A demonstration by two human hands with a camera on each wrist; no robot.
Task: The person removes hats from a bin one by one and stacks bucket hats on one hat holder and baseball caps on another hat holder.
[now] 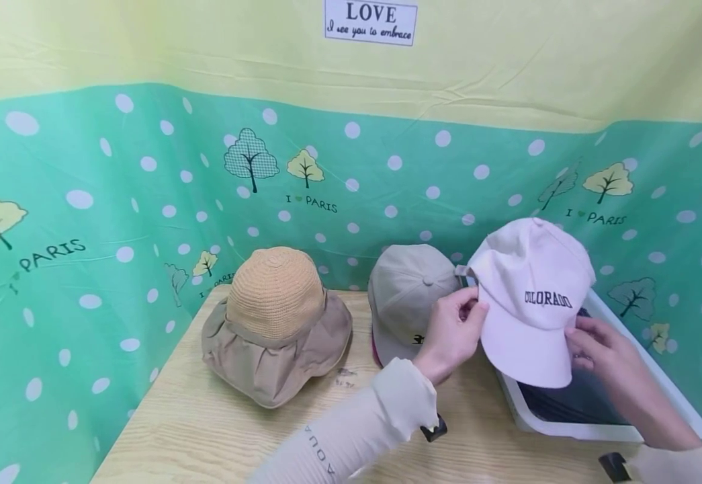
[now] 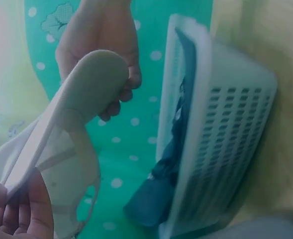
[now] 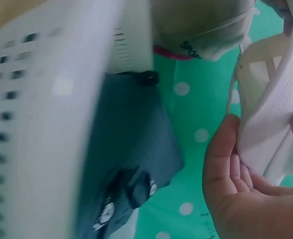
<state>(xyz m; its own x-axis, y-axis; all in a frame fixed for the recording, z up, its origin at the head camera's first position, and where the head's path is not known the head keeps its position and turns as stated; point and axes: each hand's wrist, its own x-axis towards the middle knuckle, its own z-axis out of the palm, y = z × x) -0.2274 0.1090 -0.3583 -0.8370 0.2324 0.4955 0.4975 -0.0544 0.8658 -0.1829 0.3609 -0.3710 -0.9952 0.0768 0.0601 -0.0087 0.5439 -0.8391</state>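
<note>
Though partly hidden, basket (image 1: 586,431) behind cap (image 1: 526,275)

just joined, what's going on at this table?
A person is holding up a white COLORADO cap with both hands: the left hand grips one side, the right hand the other side, at the brim. In the head view, the cap overlaps a white basket with dark fabric inside. On the wooden table, a gray cap sits between the basket and a straw-crowned sun hat.
</note>
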